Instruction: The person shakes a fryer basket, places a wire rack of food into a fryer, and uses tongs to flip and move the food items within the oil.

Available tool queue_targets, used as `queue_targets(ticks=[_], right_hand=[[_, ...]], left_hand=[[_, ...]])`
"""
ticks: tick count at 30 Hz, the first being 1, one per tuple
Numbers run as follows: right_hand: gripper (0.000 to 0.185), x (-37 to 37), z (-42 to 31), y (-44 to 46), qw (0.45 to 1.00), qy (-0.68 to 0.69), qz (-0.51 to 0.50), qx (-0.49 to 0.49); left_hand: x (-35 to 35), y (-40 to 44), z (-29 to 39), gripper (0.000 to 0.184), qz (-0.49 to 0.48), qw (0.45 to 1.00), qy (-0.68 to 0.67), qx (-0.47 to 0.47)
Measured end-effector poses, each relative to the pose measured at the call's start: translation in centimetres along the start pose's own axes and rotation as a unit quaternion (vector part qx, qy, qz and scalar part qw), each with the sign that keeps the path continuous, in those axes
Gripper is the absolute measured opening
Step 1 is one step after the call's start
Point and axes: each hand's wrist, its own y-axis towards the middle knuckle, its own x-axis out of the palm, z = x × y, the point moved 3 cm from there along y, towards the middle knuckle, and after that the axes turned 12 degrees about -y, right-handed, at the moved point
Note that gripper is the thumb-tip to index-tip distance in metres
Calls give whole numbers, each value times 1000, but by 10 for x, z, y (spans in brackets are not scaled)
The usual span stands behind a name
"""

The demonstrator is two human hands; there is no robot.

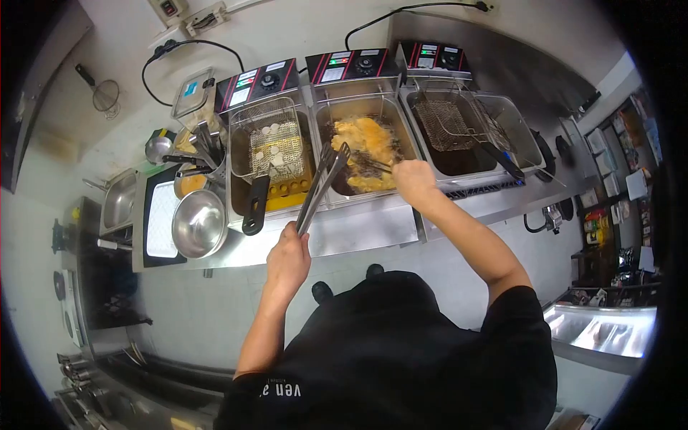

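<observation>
My left grip (289, 256) was closed around metal tongs (320, 190), long-armed and slotted near the tips; my right grip (416, 183) was clenched on a thin, dark utensil (376, 165). The food (363, 136) lay in the middle fryer (351, 66), golden, rough-surfaced, irregular. Alongside, a wire-mesh basket (287, 129) held small, pale pieces (274, 151).

Wall (301, 32): was white, with a switch (169, 8) mounted top left.
Floor (208, 304): was pale.
Sink (123, 201): sat left of the stainless-steel counter (365, 231).
Shelving (618, 172): stood at right, crowded with goods.
Light: glared off a metal surface (609, 333), lower right.
</observation>
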Motion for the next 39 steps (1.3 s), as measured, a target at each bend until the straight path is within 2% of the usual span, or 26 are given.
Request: queue_targets(ticks=[3, 12, 19, 21, 25, 28, 30, 31, 32, 34, 36, 38, 39], right_hand=[[10, -3, 10, 8, 999, -17, -1, 44], [12, 24, -5, 28, 997, -65, -52, 2], [12, 9, -4, 29, 994, -105, -32, 8], [12, 22, -8, 33, 992, -124, -5, -16], [11, 29, -2, 31, 993, -109, 51, -4], [12, 28, 16, 24, 997, -48, 50, 30], [15, 25, 37, 20, 993, 75, -1, 87], [22, 18, 47, 18, 982, 137, -21, 125], [22, 9, 55, 14, 983, 136, -20, 124], [28, 2, 73, 2, 957, 244, -3, 159], [29, -3, 82, -1, 963, 224, 13, 151], [26, 3, 90, -9, 855, 415, -170, 259], [20, 14, 93, -12, 823, 466, -188, 265]], left_hand=[[-5, -8, -6, 32, 0, 1000, 7, -29], [-13, -17, -4, 34, -1, 999, 26, -20], [-14, -16, -5, 34, -14, 999, 23, -18], [-14, -16, -6, 34, -16, 999, 26, -16], [-18, -14, -5, 33, -11, 999, 29, -9], [-19, -13, -6, 33, -13, 999, 28, -16], [-19, -13, -8, 32, -4, 1000, 26, -5], [-19, -12, -7, 32, -3, 1000, 25, -5], [-19, -11, -7, 31, -6, 1000, 25, -6], [-19, -8, -5, 31, -10, 1000, 24, -7], [-17, -4, -3, 32, -17, 1000, 24, -2], [-18, 0, 2, 32, -17, 1000, 25, 5], [-18, 1, 4, 32, -16, 1000, 26, 9]])
